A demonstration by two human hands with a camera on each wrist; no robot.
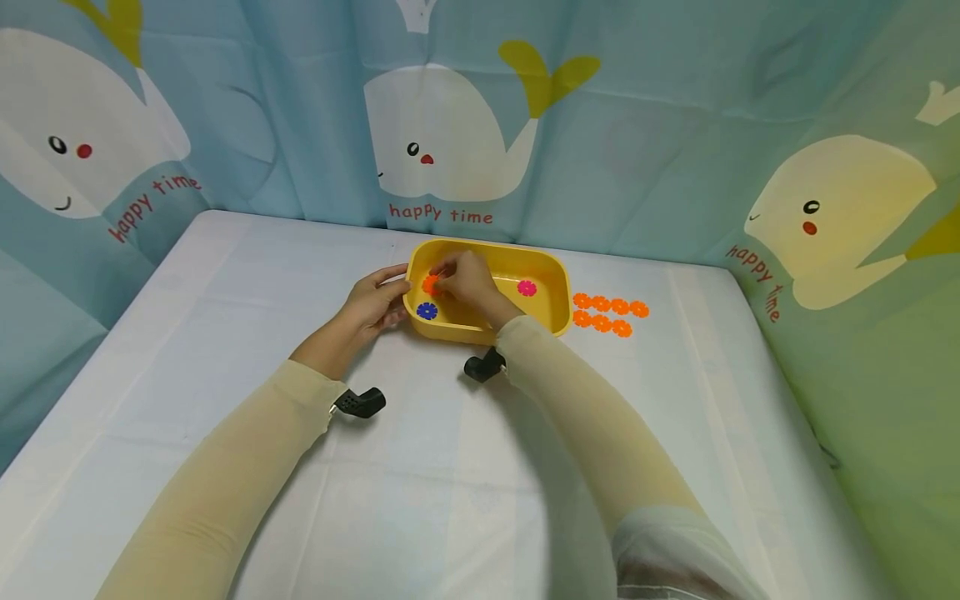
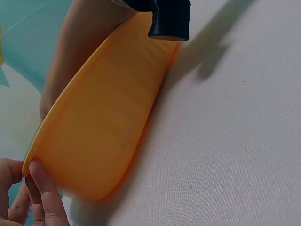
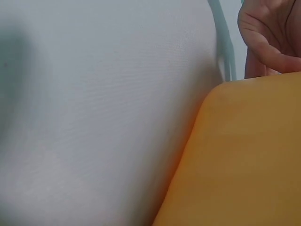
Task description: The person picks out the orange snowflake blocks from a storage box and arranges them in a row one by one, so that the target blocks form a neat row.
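A yellow plastic basin (image 1: 491, 335) stands on the white table. At its left end my left hand (image 1: 372, 302) holds the rim, with thumb outside the wall in the left wrist view, where the basin's side (image 2: 101, 117) fills the middle. My right hand (image 1: 468, 279) reaches down into the basin and pinches an orange snowflake disc (image 1: 431, 285) near the left inner wall. Close by inside lie a blue snowflake disc (image 1: 427, 311) and, further right, a pink one (image 1: 527, 288). In the right wrist view the basin wall (image 3: 249, 155) hides the right fingers.
Right of the basin, several orange snowflake discs (image 1: 602, 323) lie flat in two rows on the table (image 1: 442, 500). A blue curtain (image 1: 645, 150) printed with whales hangs behind the table. Black camera mounts (image 1: 362, 403) stick out below both wrists.
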